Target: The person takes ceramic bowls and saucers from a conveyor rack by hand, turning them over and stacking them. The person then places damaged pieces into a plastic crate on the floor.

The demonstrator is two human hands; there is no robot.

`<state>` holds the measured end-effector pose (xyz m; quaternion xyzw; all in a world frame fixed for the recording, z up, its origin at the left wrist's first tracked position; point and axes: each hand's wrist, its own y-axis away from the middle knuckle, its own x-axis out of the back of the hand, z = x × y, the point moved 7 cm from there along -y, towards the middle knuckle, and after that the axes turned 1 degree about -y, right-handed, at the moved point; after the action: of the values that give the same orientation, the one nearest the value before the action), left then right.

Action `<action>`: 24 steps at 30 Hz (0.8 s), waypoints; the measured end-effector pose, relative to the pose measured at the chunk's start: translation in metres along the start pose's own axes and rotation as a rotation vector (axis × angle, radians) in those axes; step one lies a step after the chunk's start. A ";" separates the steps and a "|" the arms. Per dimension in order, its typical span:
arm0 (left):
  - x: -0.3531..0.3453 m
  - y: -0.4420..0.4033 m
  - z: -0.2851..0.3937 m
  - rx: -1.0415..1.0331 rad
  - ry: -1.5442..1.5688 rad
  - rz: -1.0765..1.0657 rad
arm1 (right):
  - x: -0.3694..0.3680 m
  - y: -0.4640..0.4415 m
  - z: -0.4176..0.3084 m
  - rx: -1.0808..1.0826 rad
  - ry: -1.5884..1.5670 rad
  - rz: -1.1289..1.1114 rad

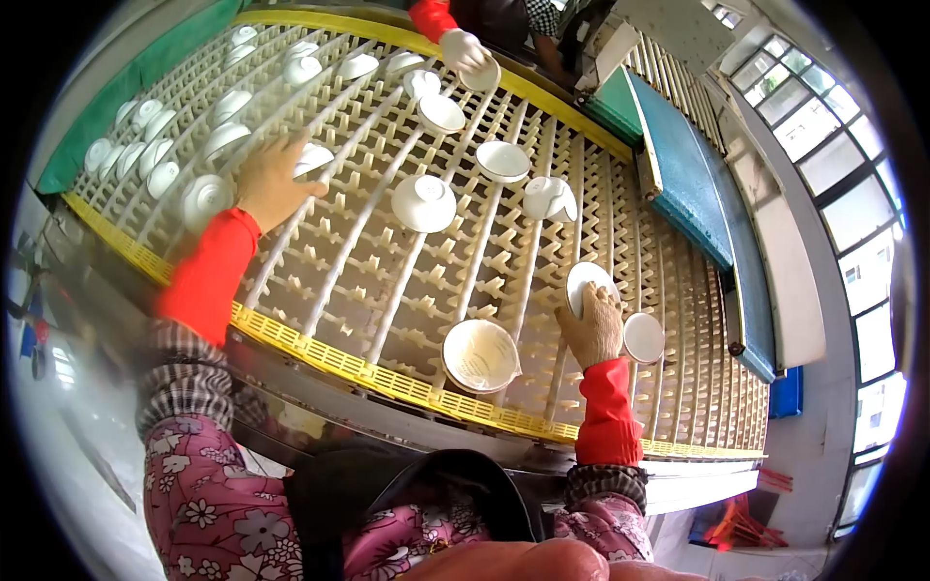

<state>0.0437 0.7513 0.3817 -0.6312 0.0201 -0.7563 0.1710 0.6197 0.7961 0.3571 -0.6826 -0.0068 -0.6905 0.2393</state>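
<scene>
My left hand [271,182] reaches over the left part of the pegged conveyor [378,281], its fingers spread. A white bowl [314,159] lies just past those fingers; whether they touch it I cannot tell. Beside my left wrist is an upturned white bowl [205,199]. My right hand [593,332], in a knitted glove, grips the near edge of a small white bowl [587,282] over the right side of the conveyor. Right of it another white bowl [644,338] rests on the pegs. A larger cream bowl [481,356] sits nearer me, its inside facing up.
Several white bowls [424,203] are scattered across the conveyor, many clustered at its left. Yellow rails [387,378] edge it. Across from me, a co-worker's gloved hand [465,53] holds a bowl [480,75]. Blue panels [693,174] stand at the right.
</scene>
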 end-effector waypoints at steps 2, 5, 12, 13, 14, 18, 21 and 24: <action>0.001 -0.008 0.016 0.045 -0.008 -0.041 | -0.004 -0.004 -0.003 0.047 0.030 -0.008; 0.007 0.000 0.034 -0.013 -0.050 -0.052 | -0.009 -0.006 -0.001 0.126 0.025 0.071; -0.016 -0.005 -0.011 0.006 0.237 0.049 | 0.088 -0.036 -0.042 -0.221 -0.586 0.033; -0.017 -0.004 -0.008 0.035 0.174 0.000 | 0.088 -0.046 -0.044 -0.154 -0.585 0.055; -0.017 -0.002 -0.005 0.063 0.110 -0.047 | 0.086 -0.056 -0.045 -0.086 -0.587 0.079; 0.012 0.020 0.067 -0.108 -0.275 -0.182 | 0.082 -0.072 -0.072 0.300 -0.500 0.284; 0.012 0.049 0.132 -0.538 -0.141 0.062 | 0.045 -0.077 -0.055 -0.059 -1.077 0.107; 0.039 0.091 0.197 -0.882 -0.026 0.073 | 0.028 -0.070 -0.041 -0.302 -1.130 0.068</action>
<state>0.2484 0.6910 0.4360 -0.6521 0.3608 -0.6609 -0.0879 0.5588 0.8356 0.4036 -0.9713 -0.0131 -0.2046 0.1207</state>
